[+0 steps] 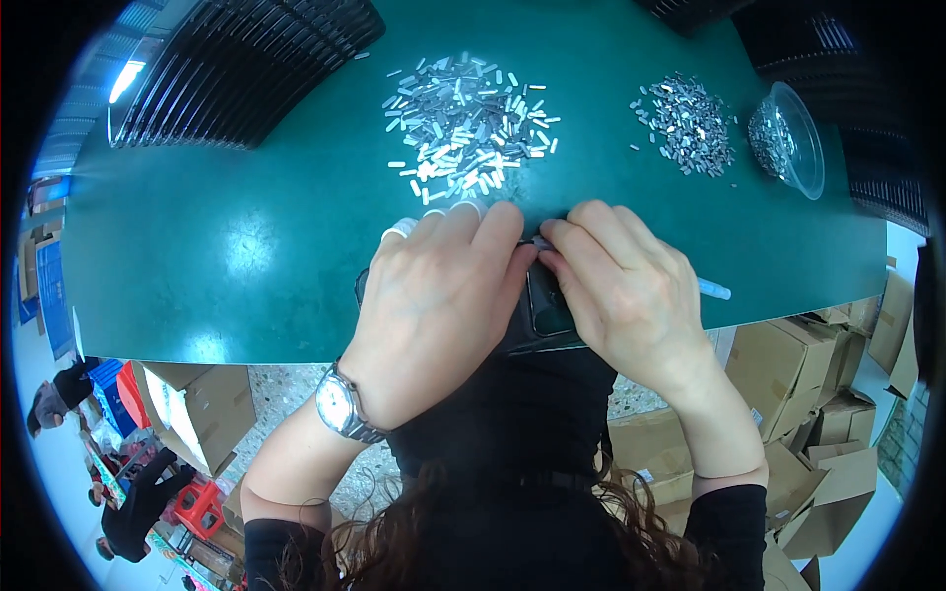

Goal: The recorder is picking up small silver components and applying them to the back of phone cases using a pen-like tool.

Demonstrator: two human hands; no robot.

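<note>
Near the table's front edge, a black plastic part [550, 305] with a framed opening lies under and between my hands. My left hand [439, 281] is closed over its left side, thumb and index finger pressed at its upper edge; white covers show on some fingertips. My right hand [626, 291] is closed from the other side, with thumb and index finger pinching a small silver metal piece [541, 242] at that same edge. Much of the black part is hidden by my hands. Just beyond them spreads a pile of small silver metal strips [463, 123].
Black trays [236, 69] stand stacked at the far left; more dark stacks [818, 79] stand far right. A second pile of smaller metal pieces [690, 123] lies beside a clear plastic bowl [798, 143]. A light-blue stick [713, 289] lies by my right wrist. Cardboard boxes [778, 369] crowd the floor.
</note>
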